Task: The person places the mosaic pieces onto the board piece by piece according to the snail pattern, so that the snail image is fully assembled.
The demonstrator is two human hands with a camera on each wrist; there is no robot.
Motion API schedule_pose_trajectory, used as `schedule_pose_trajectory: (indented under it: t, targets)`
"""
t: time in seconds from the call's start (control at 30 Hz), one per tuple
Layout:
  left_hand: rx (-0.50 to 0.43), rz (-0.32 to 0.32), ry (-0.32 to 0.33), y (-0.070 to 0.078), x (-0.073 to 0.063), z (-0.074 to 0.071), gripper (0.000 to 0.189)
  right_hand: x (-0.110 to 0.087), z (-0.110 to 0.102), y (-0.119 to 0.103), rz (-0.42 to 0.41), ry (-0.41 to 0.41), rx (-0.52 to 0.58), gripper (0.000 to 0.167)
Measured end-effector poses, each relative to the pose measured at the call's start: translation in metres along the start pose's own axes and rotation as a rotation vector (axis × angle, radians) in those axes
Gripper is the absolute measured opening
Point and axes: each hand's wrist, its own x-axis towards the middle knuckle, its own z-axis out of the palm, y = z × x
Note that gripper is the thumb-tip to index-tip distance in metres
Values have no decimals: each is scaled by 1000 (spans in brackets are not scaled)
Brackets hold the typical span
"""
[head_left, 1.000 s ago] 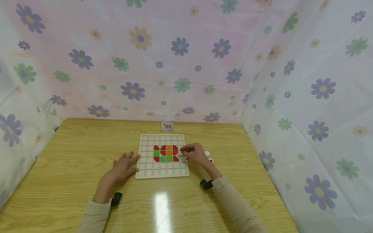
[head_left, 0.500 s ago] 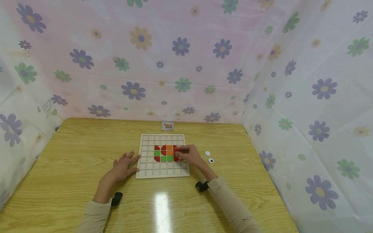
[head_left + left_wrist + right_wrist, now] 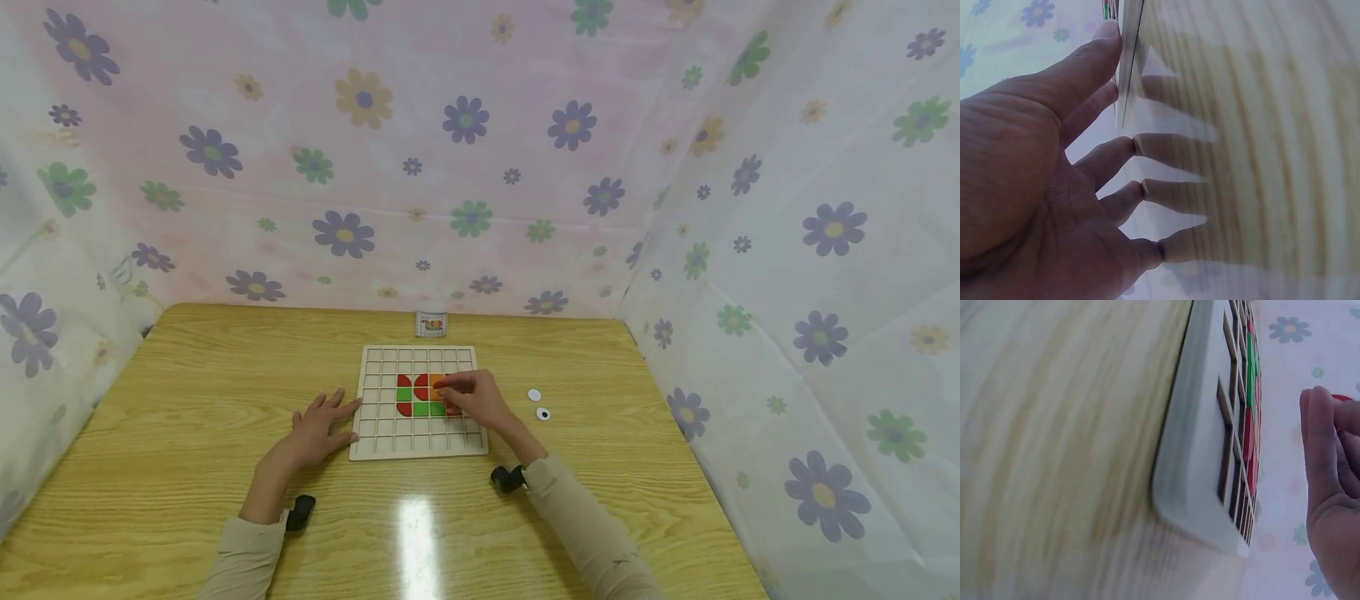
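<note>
A pale grid board (image 3: 382, 443) lies on the wooden table, with red, green and orange tiles (image 3: 404, 394) set in its middle cells. Above those tiles my right hand (image 3: 477, 402) pinches a small red tile (image 3: 441, 384) between thumb and fingertips. In the right wrist view, a sliver of the red tile (image 3: 1341, 397) shows behind the fingers, raised off the board; its full shape is hidden. My left hand (image 3: 312, 432) rests spread on the table at the board's left side, its thumb and forefinger touching the edge. The left wrist view shows those fingers straight against the tabletop.
A small picture card (image 3: 431, 324) lies behind the board. To the right on the table are a white disc (image 3: 534, 395) and a white disc with a black dot (image 3: 543, 413). Flower-patterned cloth (image 3: 465, 208) hangs around the table's back and sides.
My right hand has moved left with the red tile, from the board's right edge to over the middle tiles. The left hand stays where it was.
</note>
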Motion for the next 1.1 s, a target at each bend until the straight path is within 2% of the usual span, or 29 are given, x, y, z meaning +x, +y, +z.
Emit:
schedule_pose_trajectory:
  t: [0.3, 0.47, 0.83, 1.1]
  targets:
    - [10, -11, 2, -1, 1, 0, 62, 9, 12, -5, 35, 48, -4, 27]
    - [7, -13, 5, 0, 1, 1, 62, 15, 15, -7, 42, 15, 13, 28]
    - [22, -18, 3, 3, 1, -2, 63, 16, 22, -11, 99, -16, 152, 25]
    - [8, -20, -1, 7, -1, -3, 62, 11, 25, -15, 130, -59, 163, 27]
